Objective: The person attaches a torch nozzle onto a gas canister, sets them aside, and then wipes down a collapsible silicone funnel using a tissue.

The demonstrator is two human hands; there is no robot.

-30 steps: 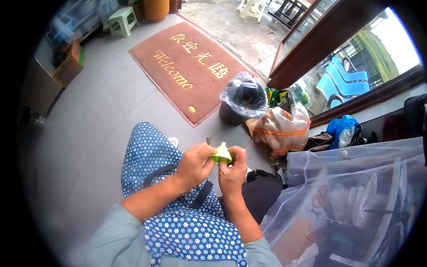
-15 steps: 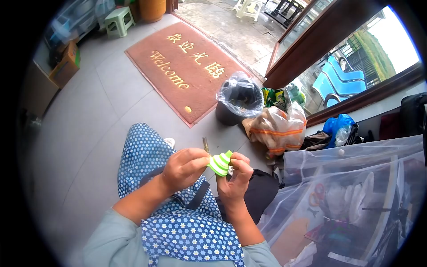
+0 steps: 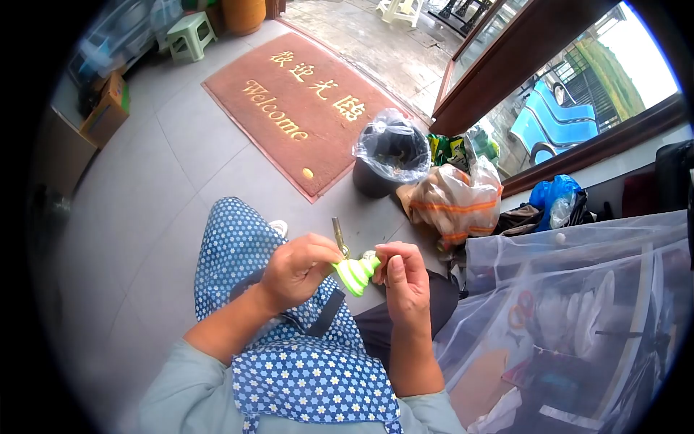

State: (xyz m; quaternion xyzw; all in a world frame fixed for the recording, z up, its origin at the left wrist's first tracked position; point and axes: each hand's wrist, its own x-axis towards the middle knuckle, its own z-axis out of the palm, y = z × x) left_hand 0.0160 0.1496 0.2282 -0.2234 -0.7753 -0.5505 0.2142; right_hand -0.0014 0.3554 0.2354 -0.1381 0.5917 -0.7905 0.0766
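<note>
Green funnel [image 3: 355, 275], tipped further, in left hand [image 3: 298, 270]; right hand's [image 3: 407, 281] grip unclear; "Welcome" mat [image 3: 288, 107]

Bright daylight, blown-out sky [image 3: 648, 49] — edges black, warped.

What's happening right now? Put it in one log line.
Left hand: holds green funnel by wide end | Right hand: at narrow end | Bin: beside welcome mat

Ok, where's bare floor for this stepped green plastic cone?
Grey tiled floor lies bare between the brown cardboard box and red-brown rectangular welcome mat. It's crowded right of the mat: round black plastic-lined bin, orange-striped translucent plastic bag, then sheer white mesh cover.
</note>
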